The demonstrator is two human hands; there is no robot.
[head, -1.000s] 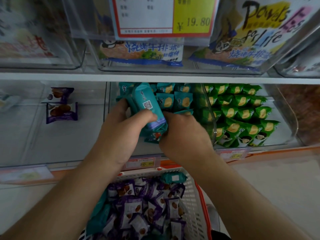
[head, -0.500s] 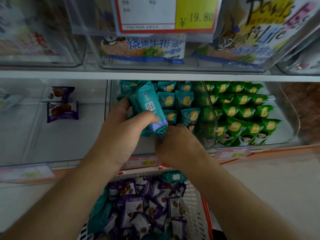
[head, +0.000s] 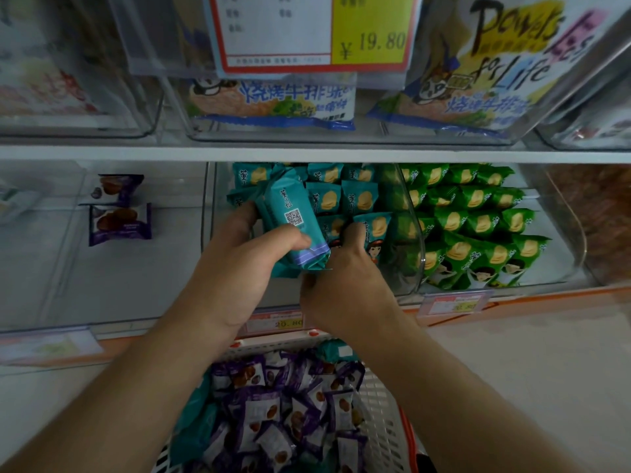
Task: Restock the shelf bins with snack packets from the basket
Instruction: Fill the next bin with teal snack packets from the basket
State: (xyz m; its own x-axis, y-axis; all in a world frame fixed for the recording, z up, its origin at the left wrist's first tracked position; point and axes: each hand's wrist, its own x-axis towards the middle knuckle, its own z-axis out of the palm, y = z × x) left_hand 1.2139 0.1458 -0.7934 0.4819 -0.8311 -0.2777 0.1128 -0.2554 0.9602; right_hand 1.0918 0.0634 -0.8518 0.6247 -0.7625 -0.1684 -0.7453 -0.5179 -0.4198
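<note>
Right hand (head: pixel 345 281) reached deeper into bin (head: pixel 415 233)

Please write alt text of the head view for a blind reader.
A left hand grips teal snack packets at a clear shelf bin, while the right hand places another; below, a basket holds purple packets.

Teal snack packets (head: pixel 290 220) bunched upright above the middle bin (head: pixel 409 213) (QR code facing out); basket (head: pixel 379 397) holds purple ones
</note>
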